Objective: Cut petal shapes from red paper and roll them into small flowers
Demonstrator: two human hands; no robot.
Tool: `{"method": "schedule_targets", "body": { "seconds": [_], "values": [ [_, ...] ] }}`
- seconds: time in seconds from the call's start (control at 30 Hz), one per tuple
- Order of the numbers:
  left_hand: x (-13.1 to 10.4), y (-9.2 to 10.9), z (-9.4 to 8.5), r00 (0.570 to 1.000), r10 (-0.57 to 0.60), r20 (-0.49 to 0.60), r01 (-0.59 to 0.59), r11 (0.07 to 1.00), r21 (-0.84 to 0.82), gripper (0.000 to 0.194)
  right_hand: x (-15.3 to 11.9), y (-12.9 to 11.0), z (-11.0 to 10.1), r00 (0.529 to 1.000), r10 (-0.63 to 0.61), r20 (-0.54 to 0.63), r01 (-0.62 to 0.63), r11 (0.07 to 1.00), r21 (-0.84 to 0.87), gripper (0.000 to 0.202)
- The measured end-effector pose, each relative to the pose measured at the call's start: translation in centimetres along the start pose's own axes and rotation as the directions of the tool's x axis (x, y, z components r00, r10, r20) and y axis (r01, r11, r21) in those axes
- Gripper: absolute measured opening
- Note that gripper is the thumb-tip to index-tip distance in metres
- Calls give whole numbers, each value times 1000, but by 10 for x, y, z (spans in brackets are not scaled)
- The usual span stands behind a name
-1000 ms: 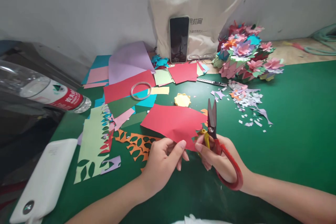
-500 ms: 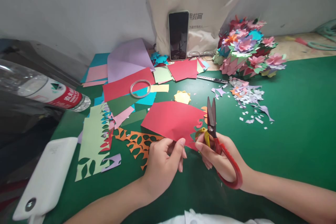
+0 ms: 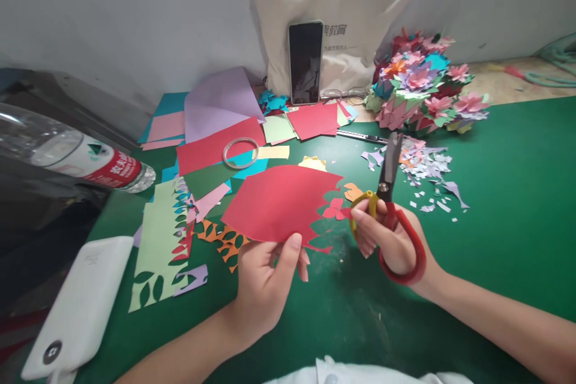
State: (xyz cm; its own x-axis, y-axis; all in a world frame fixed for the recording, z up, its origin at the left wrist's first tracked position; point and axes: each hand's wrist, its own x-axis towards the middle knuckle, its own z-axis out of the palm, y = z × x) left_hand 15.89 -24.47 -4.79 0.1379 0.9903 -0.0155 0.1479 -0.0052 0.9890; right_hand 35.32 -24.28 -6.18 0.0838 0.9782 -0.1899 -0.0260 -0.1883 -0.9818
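Two hands: one red sheet (image 3: pixel 276 204), one scissors (image 3: pixel 389 192).

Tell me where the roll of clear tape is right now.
In the head view the clear tape ring lies left of centre on the green table, resting on the red sheet and partly on teal paper, behind the left hand.

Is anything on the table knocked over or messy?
Yes. The water bottle lies on its side at the table's left edge, and tiny paper snippets are scattered over the green mat near the paper flowers.
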Motion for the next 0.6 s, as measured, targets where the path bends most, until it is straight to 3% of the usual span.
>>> {"method": "schedule_targets", "body": {
  "seconds": [0.2,0.37,0.5,0.6],
  "values": [
    [7,0,-12,992,8,-129,-22,994,-111,36,20,-8,-14,984,133,116,-112,979,-172,31],
    [10,0,-19,986,46,-158,-69,987,-147,35,19,-9,-19,964,175,202,-129,966,-225,33],
    [9,3,-21,978,134,-159,-152,983,-107,29,19,-10,-20,975,159,156,-128,973,-190,29],
    [8,4,-22,967,222,-127,-229,973,-42,22,17,-14,-20,993,51,109,-41,995,-86,29]
  ]
}}
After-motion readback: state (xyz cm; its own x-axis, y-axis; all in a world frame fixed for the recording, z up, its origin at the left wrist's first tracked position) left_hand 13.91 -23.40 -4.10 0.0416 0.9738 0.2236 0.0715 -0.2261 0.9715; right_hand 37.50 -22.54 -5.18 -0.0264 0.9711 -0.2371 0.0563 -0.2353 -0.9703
